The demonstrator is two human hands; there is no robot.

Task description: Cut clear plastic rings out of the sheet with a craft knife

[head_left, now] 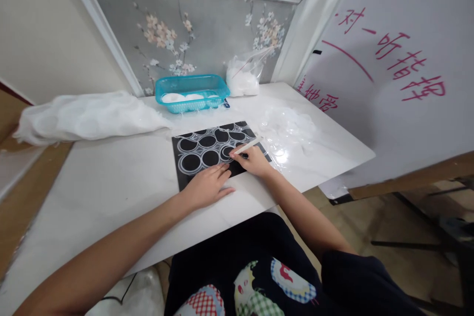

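Note:
A black mat (187, 182) lies on the white table (111, 187), covered by a clear sheet with several round cut-outs (207, 142). My left hand (208, 185) rests flat on the mat's near edge, fingers stretched out, holding the sheet down. My right hand (255, 160) is closed in a pinch on a thin pale stick-like tool (247, 147), whose tip touches the sheet beside a circle at the mat's right side.
A blue basket (190, 90) with white discs stands at the back, with a plastic bag of white pieces (242, 78) to its right. Clear film lies piled at left (85, 116) and loose clear discs at right (291, 126). A whiteboard (400, 74) leans at right.

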